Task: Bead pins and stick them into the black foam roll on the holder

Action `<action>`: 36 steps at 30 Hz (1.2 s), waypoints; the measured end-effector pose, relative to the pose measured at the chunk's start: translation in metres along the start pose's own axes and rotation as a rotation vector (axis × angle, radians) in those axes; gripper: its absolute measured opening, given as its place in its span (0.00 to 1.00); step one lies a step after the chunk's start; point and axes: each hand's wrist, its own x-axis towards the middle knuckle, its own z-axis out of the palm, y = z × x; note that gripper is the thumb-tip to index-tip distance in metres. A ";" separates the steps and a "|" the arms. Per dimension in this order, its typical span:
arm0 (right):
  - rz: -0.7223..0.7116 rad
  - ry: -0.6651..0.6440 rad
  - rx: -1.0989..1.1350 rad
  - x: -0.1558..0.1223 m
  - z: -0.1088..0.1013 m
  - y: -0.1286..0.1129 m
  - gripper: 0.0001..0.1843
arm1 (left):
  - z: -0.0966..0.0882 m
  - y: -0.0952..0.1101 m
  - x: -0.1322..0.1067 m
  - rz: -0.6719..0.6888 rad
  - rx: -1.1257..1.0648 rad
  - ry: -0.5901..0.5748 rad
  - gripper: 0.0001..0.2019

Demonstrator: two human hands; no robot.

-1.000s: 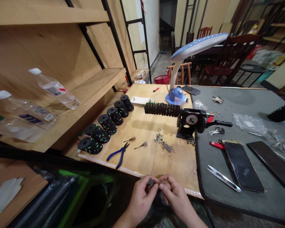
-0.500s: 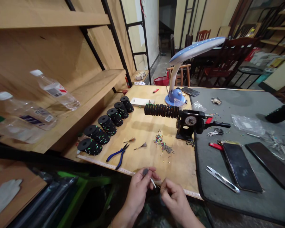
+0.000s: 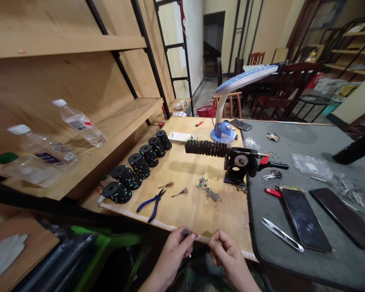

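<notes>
- Left hand firmly pinching a small dark piece at the fingertips, just off the worktop edge
- Right hand beside it, fingertips pressed together, any held item too small to tell

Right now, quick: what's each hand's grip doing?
Left hand: closed, pinching a small dark piece between thumb and fingers.
Right hand: fingertips pinched together; whether it holds anything is too small to tell.

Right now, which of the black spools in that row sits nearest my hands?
The front-end black spool: it sits closest to your left hand, while the other five line up behind it toward the blue desk lamp.
</notes>
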 end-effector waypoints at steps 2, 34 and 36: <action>-0.001 0.008 -0.024 -0.001 0.000 -0.003 0.23 | 0.008 0.000 -0.002 -0.001 0.029 -0.038 0.18; -0.173 0.171 -0.117 0.001 -0.021 -0.013 0.23 | 0.036 0.038 0.020 0.496 0.904 -0.051 0.10; -0.136 0.245 0.001 0.003 -0.026 -0.007 0.25 | 0.029 0.040 0.030 0.562 1.030 0.016 0.08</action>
